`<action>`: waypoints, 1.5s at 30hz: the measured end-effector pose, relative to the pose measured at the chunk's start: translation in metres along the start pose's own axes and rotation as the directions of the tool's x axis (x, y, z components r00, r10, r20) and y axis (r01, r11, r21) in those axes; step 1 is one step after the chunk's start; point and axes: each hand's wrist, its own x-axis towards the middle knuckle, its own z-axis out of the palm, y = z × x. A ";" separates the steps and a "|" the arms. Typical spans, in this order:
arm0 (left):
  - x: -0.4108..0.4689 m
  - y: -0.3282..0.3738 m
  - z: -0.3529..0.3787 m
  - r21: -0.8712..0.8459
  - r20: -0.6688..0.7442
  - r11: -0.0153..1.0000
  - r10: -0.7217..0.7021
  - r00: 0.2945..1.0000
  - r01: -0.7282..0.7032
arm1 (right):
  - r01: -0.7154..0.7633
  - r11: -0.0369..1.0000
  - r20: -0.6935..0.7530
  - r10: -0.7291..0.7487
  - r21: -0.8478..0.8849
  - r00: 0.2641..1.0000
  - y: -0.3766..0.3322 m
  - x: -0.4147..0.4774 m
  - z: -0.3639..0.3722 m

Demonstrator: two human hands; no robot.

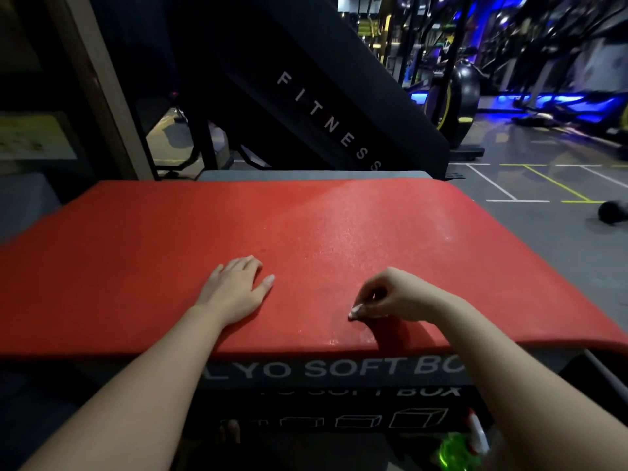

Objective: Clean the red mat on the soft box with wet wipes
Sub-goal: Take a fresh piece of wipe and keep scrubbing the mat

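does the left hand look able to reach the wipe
Probably yes: the left hand lies flat on the red mat, and only bare mat separates it from the wipe pinched by the right hand.

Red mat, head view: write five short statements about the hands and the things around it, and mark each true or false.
1. The left hand lies flat on the red mat. True.
2. The right hand pinches a small white wipe against the mat. True.
3. The wipe sits at the mat's far edge. False: it is near the front edge, above the soft box lettering.
4. A bottle stands on the mat. False: the green spray bottle is down beside the soft box, at the lower right.
5. Both hands hold the wipe. False: only the right hand does.
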 end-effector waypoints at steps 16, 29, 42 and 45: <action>0.059 -0.037 -0.006 0.030 -0.325 0.997 0.080 0.942 -0.074 | 0.039 0.999 -0.068 -0.041 -0.023 0.997 0.028 0.079 -0.022; 0.084 -0.045 0.021 0.037 -0.078 0.996 -0.073 0.994 0.076 | -0.074 0.989 -0.252 0.039 -0.131 0.967 0.052 0.192 -0.052; 0.090 -0.047 0.020 0.048 -0.037 0.995 -0.087 0.996 0.089 | -0.205 0.978 -0.407 0.172 -0.040 0.897 0.077 0.300 -0.084; 0.092 -0.048 0.022 0.053 -0.047 0.995 -0.083 0.995 0.085 | -0.139 0.984 -0.306 0.098 -0.113 0.947 0.078 0.296 -0.087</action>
